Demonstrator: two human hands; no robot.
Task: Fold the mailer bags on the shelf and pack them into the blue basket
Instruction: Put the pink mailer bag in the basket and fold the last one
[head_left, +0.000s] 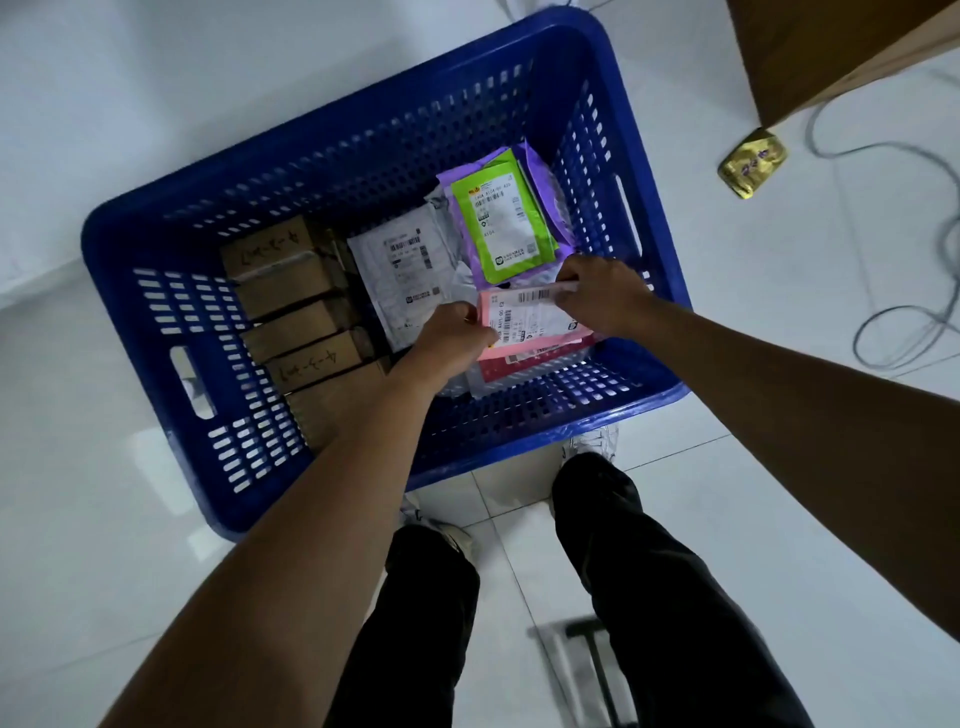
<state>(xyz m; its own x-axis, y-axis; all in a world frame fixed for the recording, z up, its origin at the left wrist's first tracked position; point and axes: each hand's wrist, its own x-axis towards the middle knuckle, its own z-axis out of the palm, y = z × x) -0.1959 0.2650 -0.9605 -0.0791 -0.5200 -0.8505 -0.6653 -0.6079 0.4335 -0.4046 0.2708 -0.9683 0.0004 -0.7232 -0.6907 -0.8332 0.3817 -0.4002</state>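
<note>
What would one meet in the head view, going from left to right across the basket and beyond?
Cardboard boxes → white mailer bag → green mailer bag → gold packet. The pink mailer bag overlaps the green one, so it is left out.

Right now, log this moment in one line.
step: packing | left hand: grips pink mailer | right hand: grips it too | place: blue basket

Both bare forearms extend forward and down from the near edge and converge toward the centre. The left hand (457, 338) has its fingers curled and pinches the left end of the pink mailer bag (524, 322). The right hand (602, 296), back upward and fingers curled, pinches the bag's far right edge. The hands are near each other but apart.
</note>
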